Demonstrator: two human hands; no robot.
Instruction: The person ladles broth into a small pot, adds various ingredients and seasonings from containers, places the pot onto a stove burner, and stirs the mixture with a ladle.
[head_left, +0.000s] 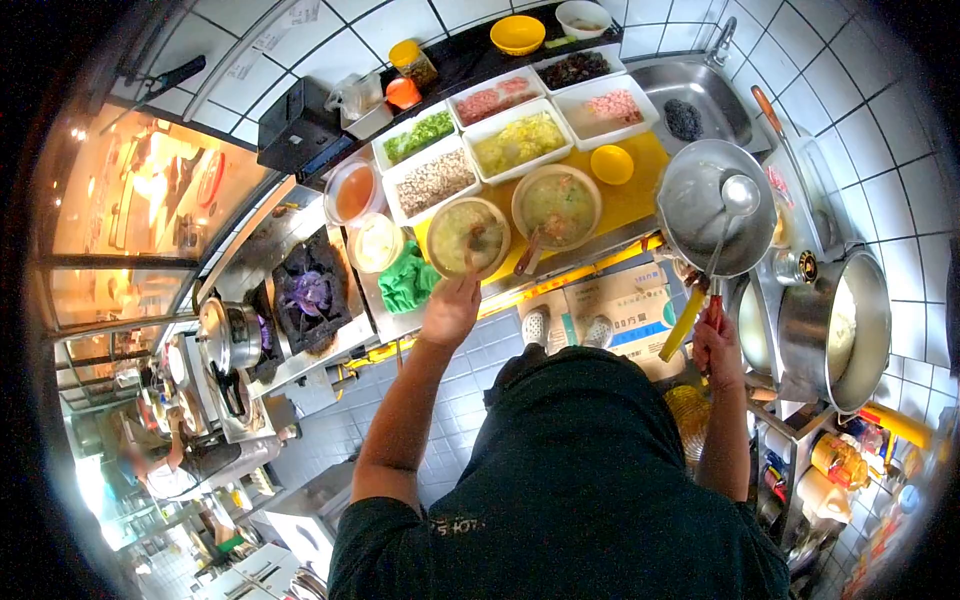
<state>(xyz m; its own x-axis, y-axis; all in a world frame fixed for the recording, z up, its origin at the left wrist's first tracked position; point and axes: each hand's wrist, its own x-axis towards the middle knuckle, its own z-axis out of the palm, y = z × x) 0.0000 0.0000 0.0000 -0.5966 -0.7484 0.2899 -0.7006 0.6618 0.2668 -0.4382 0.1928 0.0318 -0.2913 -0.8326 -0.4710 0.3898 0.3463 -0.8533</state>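
At the near rim of the left soup bowl [467, 238], my left hand [452, 308] has its fingers closed; what it grips is too small to make out. My right hand [716, 345] is wrapped round the red handle [714, 305] of a ladle, whose round head [740, 195] lies inside a grey metal wok [690, 220]. Right of the left bowl stands a second soup bowl [556, 207] with a utensil at its near edge. A green cloth [407, 280] lies beside the left bowl.
White trays of food [520, 142] line the back, near a sink [700, 85]. A lit burner [308, 290] is at left, a large pot [840, 330] at right. Another person [175, 465] stands at far left. Cardboard [625, 310] lies on the floor.
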